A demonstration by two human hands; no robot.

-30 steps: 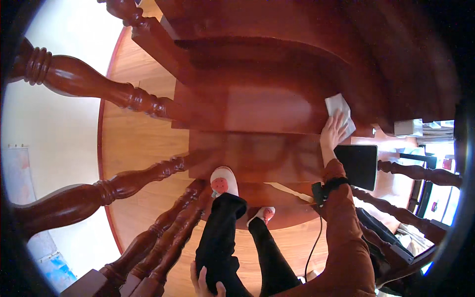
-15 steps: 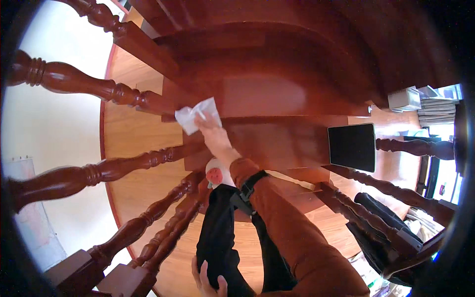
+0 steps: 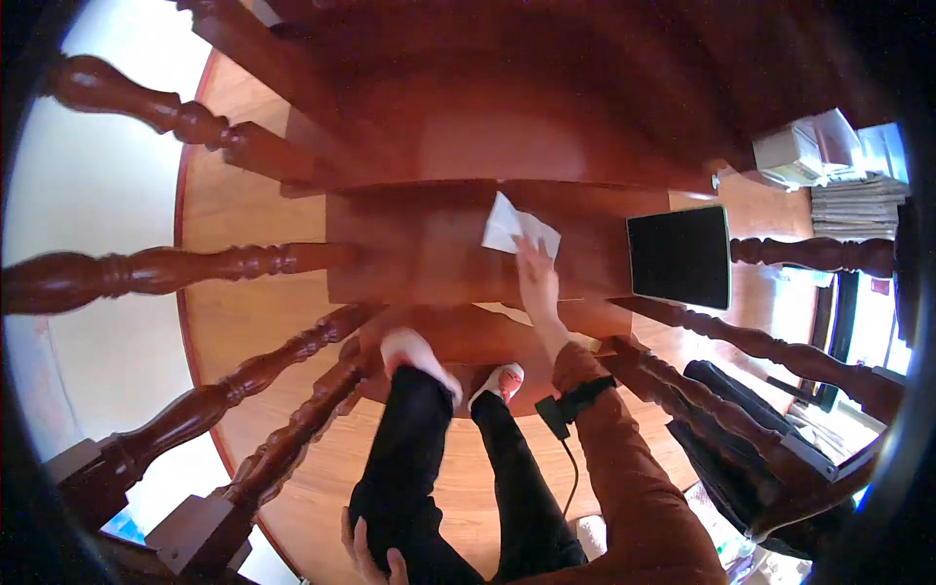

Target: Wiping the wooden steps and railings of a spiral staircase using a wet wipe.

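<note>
A thin white wipe (image 3: 522, 229) lies against a glossy red-brown wooden stair step (image 3: 409, 229), with one corner sticking up. The fingers of my right hand (image 3: 536, 273) hold it, pressed on the middle of the tread. A dark band with a small box (image 3: 575, 402) and a cable is strapped round my right forearm. At the lower edge, my left hand (image 3: 366, 556) rests on my left leg in black trousers, its fingers apart and holding nothing. My left foot (image 3: 414, 356) is blurred and my right foot (image 3: 502, 382) stands on a lower step.
Turned wooden balusters (image 3: 175, 273) line the left side, with more balusters (image 3: 741, 341) on the right. A flat black rectangular panel (image 3: 680, 255) lies at the step's right end. White boxes (image 3: 790, 156) and a folded grey stack (image 3: 858, 207) are at the far right.
My right hand has moved the wipe rightward, from the step's left end to its middle. My left foot has shifted and my right foot has come into view. My left hand remains on my leg.
</note>
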